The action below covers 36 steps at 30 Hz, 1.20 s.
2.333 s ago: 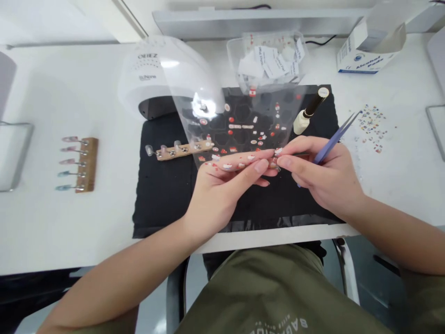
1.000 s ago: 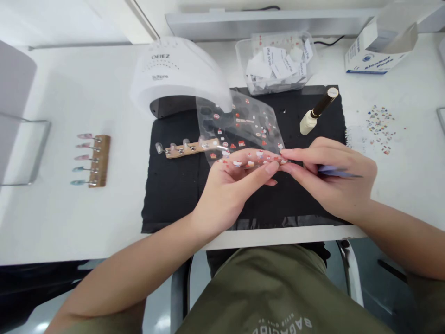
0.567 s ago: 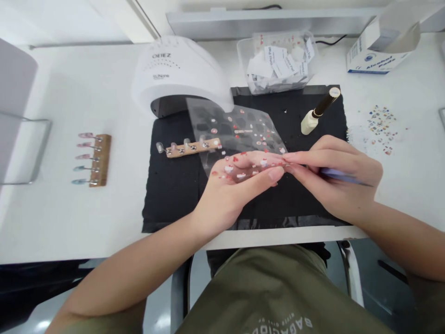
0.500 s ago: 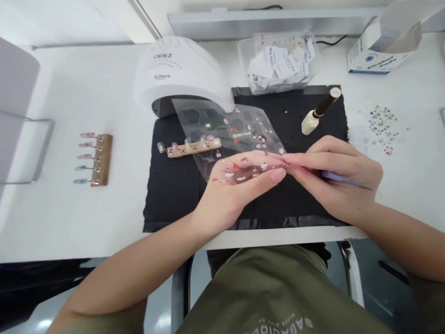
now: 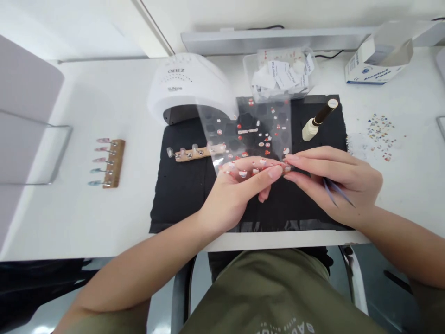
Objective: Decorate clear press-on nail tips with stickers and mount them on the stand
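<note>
White table [image 5: 86, 222], black mat [image 5: 181, 208], white nail lamp [image 5: 189, 88], wooden nail-tip stand [image 5: 114, 163], clear tub [image 5: 278, 74], alcohol pad box [image 5: 377, 65]

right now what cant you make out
Head view:
- what the right hand pinches: hidden by its fingertips
- held end of the tweezers: hidden by that hand
- designs on the tiny pieces on the left hand: too small
- lower part of the clear sheet: behind the left hand
</note>
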### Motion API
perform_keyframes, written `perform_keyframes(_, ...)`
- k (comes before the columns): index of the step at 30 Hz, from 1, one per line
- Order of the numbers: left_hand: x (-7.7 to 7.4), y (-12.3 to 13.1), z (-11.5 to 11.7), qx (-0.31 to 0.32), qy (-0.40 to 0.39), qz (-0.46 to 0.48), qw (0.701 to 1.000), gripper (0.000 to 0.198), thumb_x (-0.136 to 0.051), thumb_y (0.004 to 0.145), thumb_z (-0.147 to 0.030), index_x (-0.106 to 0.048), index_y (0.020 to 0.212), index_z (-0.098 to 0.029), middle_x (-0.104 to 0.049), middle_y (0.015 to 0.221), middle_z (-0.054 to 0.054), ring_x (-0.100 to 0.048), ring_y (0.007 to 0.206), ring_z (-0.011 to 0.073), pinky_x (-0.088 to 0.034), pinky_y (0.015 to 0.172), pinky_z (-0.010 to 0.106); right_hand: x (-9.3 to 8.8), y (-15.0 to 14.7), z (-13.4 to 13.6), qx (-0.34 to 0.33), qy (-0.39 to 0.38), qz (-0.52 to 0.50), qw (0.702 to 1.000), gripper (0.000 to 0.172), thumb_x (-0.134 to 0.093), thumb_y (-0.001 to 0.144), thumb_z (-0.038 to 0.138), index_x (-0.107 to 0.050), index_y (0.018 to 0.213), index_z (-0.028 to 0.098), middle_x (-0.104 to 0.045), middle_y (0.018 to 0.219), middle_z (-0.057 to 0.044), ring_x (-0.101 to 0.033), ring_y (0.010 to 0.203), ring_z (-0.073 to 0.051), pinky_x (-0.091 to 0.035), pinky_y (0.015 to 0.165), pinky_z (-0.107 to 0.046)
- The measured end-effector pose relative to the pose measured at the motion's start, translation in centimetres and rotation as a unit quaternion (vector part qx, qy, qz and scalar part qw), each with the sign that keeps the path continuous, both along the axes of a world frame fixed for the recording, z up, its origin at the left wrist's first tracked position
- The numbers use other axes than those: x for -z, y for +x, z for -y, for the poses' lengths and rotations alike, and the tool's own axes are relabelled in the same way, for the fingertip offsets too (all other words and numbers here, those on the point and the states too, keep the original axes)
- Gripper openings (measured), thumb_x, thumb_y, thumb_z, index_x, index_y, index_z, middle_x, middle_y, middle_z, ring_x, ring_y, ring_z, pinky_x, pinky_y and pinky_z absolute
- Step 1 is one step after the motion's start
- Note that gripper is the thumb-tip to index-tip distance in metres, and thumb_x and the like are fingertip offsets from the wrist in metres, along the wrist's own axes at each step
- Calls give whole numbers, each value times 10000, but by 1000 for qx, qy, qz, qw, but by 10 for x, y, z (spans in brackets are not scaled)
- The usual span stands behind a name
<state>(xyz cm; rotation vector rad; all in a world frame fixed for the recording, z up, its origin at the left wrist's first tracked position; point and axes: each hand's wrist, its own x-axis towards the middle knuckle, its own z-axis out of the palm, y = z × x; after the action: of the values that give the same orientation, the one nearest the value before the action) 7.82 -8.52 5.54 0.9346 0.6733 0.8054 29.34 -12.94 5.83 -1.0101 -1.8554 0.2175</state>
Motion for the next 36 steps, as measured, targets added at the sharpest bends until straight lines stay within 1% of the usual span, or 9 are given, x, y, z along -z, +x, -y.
perform_keyframes(5, -4, -1, 1, 30, -53, 4, 998, 221, -1042, 885, -475, -966, 956, -279, -551, 513, -76, -407, 439, 6, -417, 459, 112, -1, 0, 1, 8, 17, 1, 1000, 383, -863, 983, 41, -892, 1269, 294, -920, 1182, -50, -898, 992, -203, -774, 908, -305)
perform_keyframes(7, -5, -2, 2, 49, -73, 12, 996, 222, -1022, 907, -484, -966, 965, -277, -653, 564, -57, -370, 402, -8, -433, 442, 114, 0, 0, 2, 10, 18, 1, 1000, 409, -868, 972, 30, -892, 1274, 305, -917, 1191, -45, -897, 995, -206, -774, 910, -312)
perform_keyframes(10, -6, -1, 2, 46, -94, 17, 994, 210, -1026, 903, -471, -962, 945, -275, -862, 800, 16, -378, 390, -32, -505, 474, 118, 3, 0, 2, 21, 25, 5, 999, 396, -854, 983, 32, -891, 1255, 318, -908, 1189, -40, -885, 971, -198, -767, 869, -316)
perform_keyframes(12, -6, 0, 3, 35, -93, 15, 995, 179, -1020, 915, -440, -963, 957, -276, -909, 918, 47, -397, 399, -38, -521, 493, 116, 5, 1, 1, 40, 37, 7, 999, 379, -852, 990, 49, -891, 1243, 328, -897, 1178, -39, -866, 919, -187, -753, 812, -318)
perform_keyframes(15, -5, 1, 4, 28, -79, 10, 996, 147, -1003, 935, -414, -967, 973, -278, -923, 978, 59, -413, 419, -36, -528, 510, 116, 7, 0, 0, 66, 45, 14, 997, 369, -866, 981, 61, -891, 1226, 335, -876, 1143, -39, -832, 858, -173, -728, 748, -311)
perform_keyframes(19, -3, 1, 4, 3, -59, 9, 998, 130, -999, 942, -409, -972, 991, -291, -918, 982, 51, -413, 461, -29, -539, 538, 119, 5, 2, 1, 57, 48, 8, 997, 386, -880, 961, 44, -874, 1241, 308, -846, 1087, -35, -821, 848, -163, -713, 727, -296)
perform_keyframes(25, -2, -2, 2, -20, -46, 7, 999, 153, -1016, 922, -429, -975, 989, -297, -907, 983, 63, -538, 583, 16, -520, 570, 126, -1, 8, 5, 49, 45, 43, 997, 492, -923, 948, 88, -850, 1353, 358, -831, 1023, -9, -744, 719, -138, -682, 677, -292)
perform_keyframes(31, -2, -3, 4, -10, -38, -15, 999, 201, -1020, 905, -470, -974, 974, -287, -901, 1016, 57, -475, 534, 25, -426, 520, 211, 2, 3, 5, 56, 45, 40, 997, 471, -912, 974, 113, -862, 1357, 382, -876, 1093, -21, -763, 739, -150, -692, 669, -308)
perform_keyframes(36, -5, -3, 5, -18, -16, -57, 998, 254, -1020, 875, -511, -961, 931, -270, -880, 975, 54, -579, 596, 89, -378, 496, 262, 3, -1, 6, 68, 37, 23, 997, 380, -891, 998, 136, -892, 1279, 391, -887, 1085, -9, -803, 752, -161, -726, 707, -318)
